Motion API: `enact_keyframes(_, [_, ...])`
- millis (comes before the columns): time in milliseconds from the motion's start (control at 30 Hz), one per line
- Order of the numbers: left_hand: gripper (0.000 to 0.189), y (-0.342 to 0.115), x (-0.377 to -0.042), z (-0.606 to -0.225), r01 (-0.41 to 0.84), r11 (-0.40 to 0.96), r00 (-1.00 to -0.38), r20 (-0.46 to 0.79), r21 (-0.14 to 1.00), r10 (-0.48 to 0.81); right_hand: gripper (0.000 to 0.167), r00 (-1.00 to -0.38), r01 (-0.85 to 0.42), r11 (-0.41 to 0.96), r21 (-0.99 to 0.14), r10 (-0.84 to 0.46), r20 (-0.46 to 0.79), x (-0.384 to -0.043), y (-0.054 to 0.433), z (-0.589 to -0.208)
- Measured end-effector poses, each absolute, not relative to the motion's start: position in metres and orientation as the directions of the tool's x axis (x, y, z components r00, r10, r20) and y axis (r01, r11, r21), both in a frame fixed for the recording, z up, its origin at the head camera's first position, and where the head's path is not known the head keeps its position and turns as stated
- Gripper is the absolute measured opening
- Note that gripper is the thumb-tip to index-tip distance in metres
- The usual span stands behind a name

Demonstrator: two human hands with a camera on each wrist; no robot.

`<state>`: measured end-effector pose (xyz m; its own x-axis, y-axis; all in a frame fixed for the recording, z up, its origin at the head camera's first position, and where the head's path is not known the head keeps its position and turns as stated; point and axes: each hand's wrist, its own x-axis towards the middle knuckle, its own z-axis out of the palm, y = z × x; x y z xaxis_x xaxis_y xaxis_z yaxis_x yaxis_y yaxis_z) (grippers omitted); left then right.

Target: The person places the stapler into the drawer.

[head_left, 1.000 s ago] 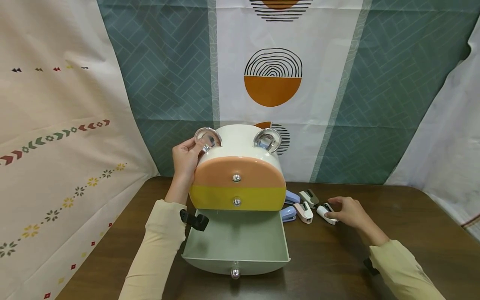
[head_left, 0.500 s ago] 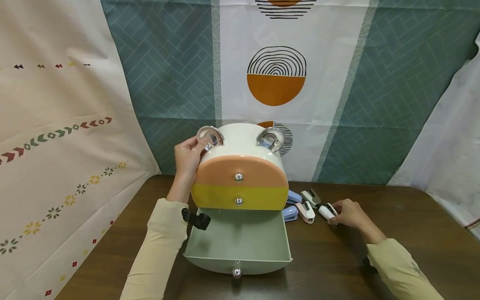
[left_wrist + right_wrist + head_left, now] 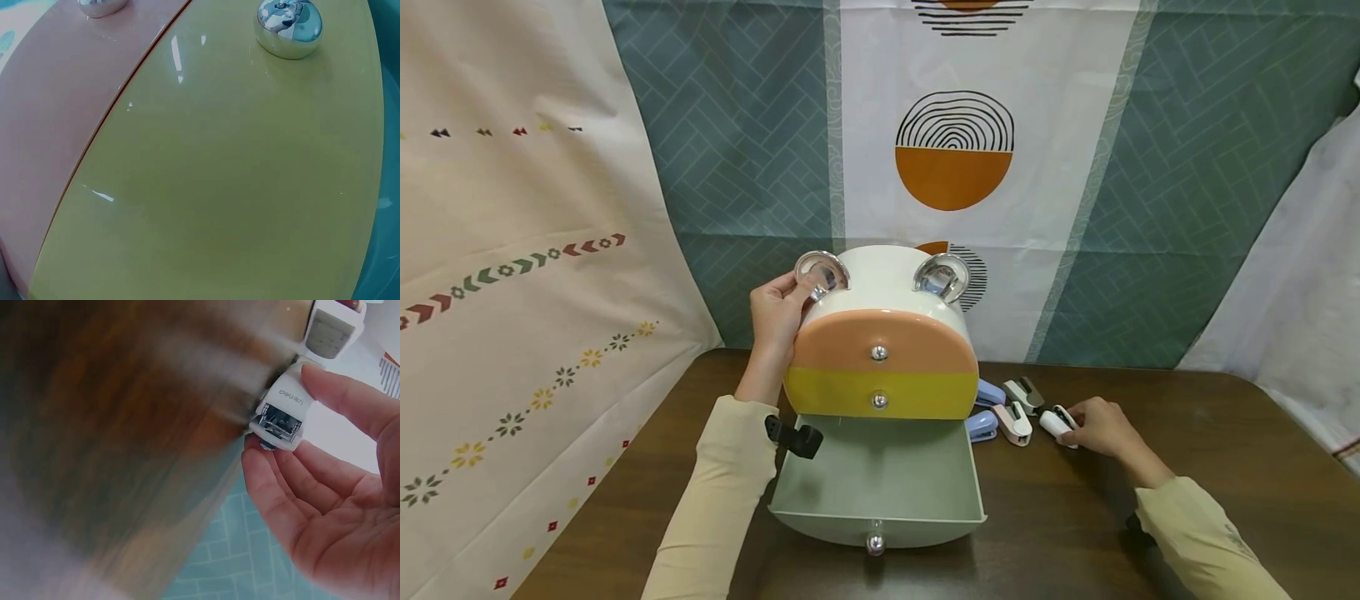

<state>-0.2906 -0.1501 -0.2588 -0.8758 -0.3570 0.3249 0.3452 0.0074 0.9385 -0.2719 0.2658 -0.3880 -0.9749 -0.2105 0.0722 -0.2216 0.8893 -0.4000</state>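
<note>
My left hand (image 3: 775, 312) grips the left silver ring-shaped ear (image 3: 822, 271) on top of a small rounded drawer cabinet (image 3: 883, 279). Below its orange drawer (image 3: 835, 346) and yellow drawer (image 3: 835, 390), both closed, the sage-green drawer (image 3: 880, 475) is pulled out with nothing inside. To the right, my right hand (image 3: 1103, 429) pinches a small white stapler (image 3: 1056, 423) at table height. The right wrist view shows thumb and fingertips on opposite sides of that stapler (image 3: 289, 394). Only the cabinet's front, with a chrome knob (image 3: 289, 28), fills the left wrist view.
Beside the cabinet's right side lie two blue staplers, the nearer (image 3: 982, 426) and the farther (image 3: 989, 392). A pinkish-white stapler (image 3: 1012, 423) and a white-and-olive one (image 3: 1024, 395) are next to them. Patterned cloth (image 3: 760, 167) hangs behind the brown table (image 3: 1210, 450).
My right hand has come down onto the white stapler, its thumb and fingers closing on it. The left hand stays on the silver ear. The head view has shifted slightly.
</note>
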Motion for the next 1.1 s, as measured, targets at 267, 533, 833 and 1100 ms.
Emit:
enact_keyframes(267, [0.035,-0.151,-0.291,-0.259,0.335,0.025,-0.876,0.321,0.942,-0.360,0.045,-0.966,-0.258,0.873,-0.414,-0.225,0.128,-0.257,0.263,-0.371])
enact_keyframes(533, [0.033,-0.149,-0.291,-0.258,0.338,0.028,-0.871,0.324,0.941,-0.370,0.045,-0.947,-0.315,0.844,-0.433,-0.250,0.203,-0.235,0.253,-0.349])
enact_keyframes(833, [0.034,-0.149,-0.291,-0.260,0.344,0.021,-0.873,0.328,0.939,-0.361,0.045,-0.919,-0.382,0.789,-0.481,-0.271,0.286,-0.197,0.231,-0.320])
enact_keyframes(1100, [0.033,-0.150,-0.291,-0.259,0.349,0.022,-0.868,0.332,0.937,-0.368,0.044,-0.869,-0.491,0.702,-0.516,-0.348,0.353,-0.178,0.207,-0.307])
